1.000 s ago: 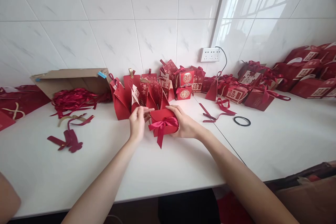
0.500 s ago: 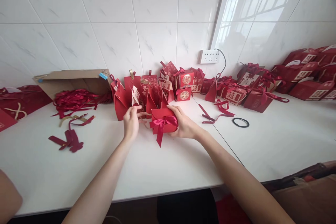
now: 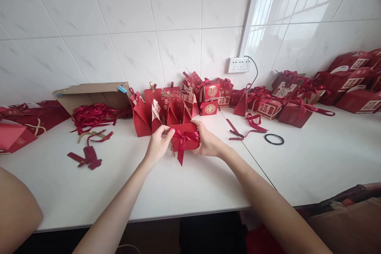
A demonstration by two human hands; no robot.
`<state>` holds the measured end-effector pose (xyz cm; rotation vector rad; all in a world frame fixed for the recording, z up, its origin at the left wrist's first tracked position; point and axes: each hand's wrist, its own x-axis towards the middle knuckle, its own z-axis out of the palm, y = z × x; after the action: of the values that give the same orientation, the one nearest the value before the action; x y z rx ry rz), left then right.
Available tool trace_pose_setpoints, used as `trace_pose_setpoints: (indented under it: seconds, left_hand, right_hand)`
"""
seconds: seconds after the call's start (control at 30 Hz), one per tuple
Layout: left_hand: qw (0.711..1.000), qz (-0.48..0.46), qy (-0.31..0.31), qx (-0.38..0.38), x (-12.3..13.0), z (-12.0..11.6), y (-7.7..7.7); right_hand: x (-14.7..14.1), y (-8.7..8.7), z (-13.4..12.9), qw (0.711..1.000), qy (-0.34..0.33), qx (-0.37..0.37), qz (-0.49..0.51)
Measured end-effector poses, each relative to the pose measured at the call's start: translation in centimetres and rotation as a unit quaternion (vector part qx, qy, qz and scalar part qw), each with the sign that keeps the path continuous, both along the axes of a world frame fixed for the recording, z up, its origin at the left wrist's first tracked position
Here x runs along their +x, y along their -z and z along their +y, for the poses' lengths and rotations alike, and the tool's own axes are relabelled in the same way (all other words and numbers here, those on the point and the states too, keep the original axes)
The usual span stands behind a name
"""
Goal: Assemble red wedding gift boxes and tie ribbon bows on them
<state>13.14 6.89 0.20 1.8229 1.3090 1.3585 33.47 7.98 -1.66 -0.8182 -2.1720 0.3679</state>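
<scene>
A small red gift box with a ribbon bow on its front is held just above the white table, near the middle. My right hand wraps round its right side, thumb along the top edge. At the upper left corner my left hand pinches the bow's ribbon loop between thumb and fingertips. One ribbon tail hangs down in front. Several taller red gift boxes stand right behind my hands.
A cardboard box spilling red ribbons lies on the left, with loose straps before it. Right are a black ring, loose ribbon and piled gift boxes. Another person's bare limb enters at lower left.
My left hand has moved right, from beside the box onto the ribbon loop at its left corner. My right hand keeps its hold. The limb at lower left shows more.
</scene>
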Motion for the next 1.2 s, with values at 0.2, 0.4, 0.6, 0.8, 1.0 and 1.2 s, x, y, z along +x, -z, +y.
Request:
trace_pose_setpoints:
  seconds: [0.2,0.4,0.6,0.8,1.0,1.2]
  left_hand:
    - [0.987,0.077,-0.04,0.135,0.5,-0.7,1.3]
    - [0.986,0.081,0.089,0.115,-0.8,-2.1,3.2]
    - [0.997,0.036,-0.027,0.056,-1.3,-0.1,2.9]
    - [0.997,0.037,-0.004,0.074,-0.2,0.2,2.0]
    - [0.997,-0.071,-0.024,-0.008,0.5,2.9,0.8]
    - [0.986,-0.157,0.011,0.06,0.8,3.1,0.9]
  right_hand:
    - [0.0,0.3,0.3,1.0,-0.005,0.004,0.018]
    - [0.2,0.3,0.4,1.0,-0.008,0.009,0.019]
    - [0.1,0.2,0.2,1.0,-0.011,-0.004,0.02]
    - [0.0,0.2,0.1,1.0,-0.018,-0.003,0.019]
    - [0.1,0.3,0.2,1.0,-0.014,-0.01,0.02]
    - [-0.1,0.2,0.1,1.0,-0.013,-0.009,0.019]
